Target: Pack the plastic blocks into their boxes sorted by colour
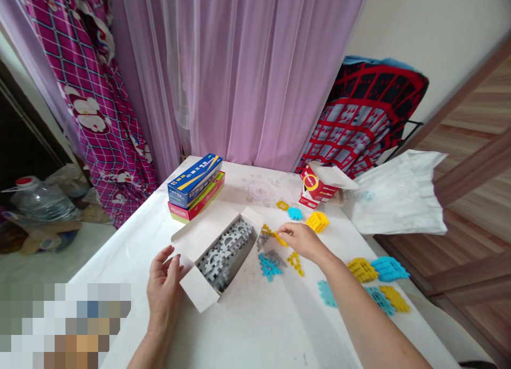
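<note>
My right hand [298,240] pinches a yellow interlocking toy piece [281,241] above the table. Just left of it lie grey pieces [263,241] and a blue triangular piece [270,268]; a yellow triangular piece [295,263] rests below it. An open white cardboard box [244,267] with its flaps spread holds many grey interlocking pieces [227,249]. Beside the box's left end, my left hand [163,278] is empty, its fingers loosely curled and apart. Further back sit a yellow stack [318,221], a blue piece [295,213] and a small yellow piece [282,205].
A blue box [195,180] sits on a red and green box [197,201] at the back left. An open red box [315,185] stands at the back right, near a white bag [399,198]. Yellow and blue pieces [361,270] lie beyond my right forearm on the white table [255,331].
</note>
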`<state>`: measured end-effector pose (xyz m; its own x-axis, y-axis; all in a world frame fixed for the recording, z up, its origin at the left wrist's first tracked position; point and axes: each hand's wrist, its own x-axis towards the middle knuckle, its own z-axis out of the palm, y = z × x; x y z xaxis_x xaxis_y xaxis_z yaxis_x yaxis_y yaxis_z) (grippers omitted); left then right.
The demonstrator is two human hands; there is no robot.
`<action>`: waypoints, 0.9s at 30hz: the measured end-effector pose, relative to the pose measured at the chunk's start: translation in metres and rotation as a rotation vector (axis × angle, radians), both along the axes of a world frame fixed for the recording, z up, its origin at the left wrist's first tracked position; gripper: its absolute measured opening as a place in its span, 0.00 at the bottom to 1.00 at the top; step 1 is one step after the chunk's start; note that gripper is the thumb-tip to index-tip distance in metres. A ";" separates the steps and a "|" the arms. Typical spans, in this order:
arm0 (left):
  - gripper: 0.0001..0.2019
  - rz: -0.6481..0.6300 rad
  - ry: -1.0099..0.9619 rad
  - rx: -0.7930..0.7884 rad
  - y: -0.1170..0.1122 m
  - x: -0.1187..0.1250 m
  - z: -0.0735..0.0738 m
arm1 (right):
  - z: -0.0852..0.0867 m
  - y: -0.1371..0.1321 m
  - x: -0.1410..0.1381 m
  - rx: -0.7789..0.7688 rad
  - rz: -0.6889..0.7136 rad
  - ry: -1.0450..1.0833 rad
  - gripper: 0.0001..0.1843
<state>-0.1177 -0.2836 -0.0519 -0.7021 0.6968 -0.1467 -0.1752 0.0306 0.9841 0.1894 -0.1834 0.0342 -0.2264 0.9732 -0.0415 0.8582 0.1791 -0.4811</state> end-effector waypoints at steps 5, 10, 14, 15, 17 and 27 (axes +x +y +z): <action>0.32 -0.007 -0.004 -0.023 -0.001 0.000 0.001 | -0.028 -0.016 0.019 -0.095 0.043 -0.224 0.14; 0.32 -0.013 -0.010 -0.032 0.000 0.001 0.003 | -0.046 -0.024 0.009 -0.117 0.154 -0.223 0.18; 0.33 -0.003 -0.015 -0.035 0.000 0.002 0.004 | -0.048 -0.023 0.009 -0.153 0.164 -0.247 0.21; 0.33 -0.001 -0.019 -0.037 0.000 0.002 0.005 | -0.046 -0.023 0.012 -0.160 0.157 -0.254 0.23; 0.33 -0.002 -0.027 -0.041 0.001 0.002 0.005 | -0.037 -0.023 0.020 -0.162 0.120 -0.266 0.24; 0.33 -0.011 -0.034 -0.058 0.001 0.002 0.004 | 0.044 0.011 -0.021 0.219 0.335 -0.172 0.14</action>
